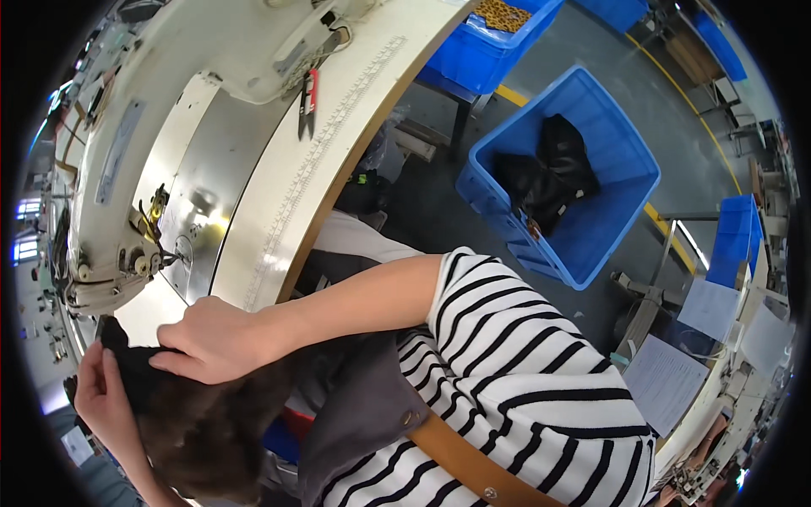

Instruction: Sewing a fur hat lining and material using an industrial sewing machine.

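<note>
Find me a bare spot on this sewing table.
Bare: white tabletop between the metal bed and the ruler strip, below the red-handled snips. Crowded: near the machine head, around left hand, right hand and dark cloth.

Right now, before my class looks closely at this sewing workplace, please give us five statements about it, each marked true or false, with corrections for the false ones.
1. The left hand and the right hand are both on the dark fabric. True.
2. The red-handled snips are in the right hand. False: they lie on the table.
3. Black pieces lie inside a blue bin on the floor. True.
4. The sleeve on the right arm is plain red. False: it has black and white stripes.
5. The sewing machine is black. False: its body is whitish.
</note>
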### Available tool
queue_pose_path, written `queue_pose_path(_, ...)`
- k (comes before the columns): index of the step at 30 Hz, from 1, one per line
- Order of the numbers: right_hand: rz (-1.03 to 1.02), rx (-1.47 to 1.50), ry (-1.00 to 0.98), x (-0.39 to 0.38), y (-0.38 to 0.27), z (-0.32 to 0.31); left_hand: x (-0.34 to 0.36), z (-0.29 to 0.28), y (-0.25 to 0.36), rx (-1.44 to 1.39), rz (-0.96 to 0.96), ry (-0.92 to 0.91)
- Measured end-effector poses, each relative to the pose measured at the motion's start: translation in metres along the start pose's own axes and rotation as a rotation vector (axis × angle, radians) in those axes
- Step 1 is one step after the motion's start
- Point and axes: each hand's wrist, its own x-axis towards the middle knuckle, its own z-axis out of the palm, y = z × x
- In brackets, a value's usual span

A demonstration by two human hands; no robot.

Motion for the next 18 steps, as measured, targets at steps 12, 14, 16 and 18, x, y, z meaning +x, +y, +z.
queue_pose_path(12, -0.221, -0.325, -0.077, -0.009, -0.012, -0.147, -0.056, 0.029, 0.041, -1.418, -0.222, -0.368)
queue_pose_path(14, -0.134, -0.311, -0.125, -0.013, -0.012, -0.185, -0.039, 0.083, 0.060, -1.735, 0.025, -0.611)
queue_pose_path(16, 0.041, -0.319, -0.195, -0.025, -0.038, -0.225, -0.038, 0.094, 0.052, -1.529, 0.156, -0.667)
queue_pose_path(18, 0.040, -0.524, -0.311, -0.036, -0.055, -0.263, -0.058, 0.091, 0.047, -1.060, 0.145, -0.548)
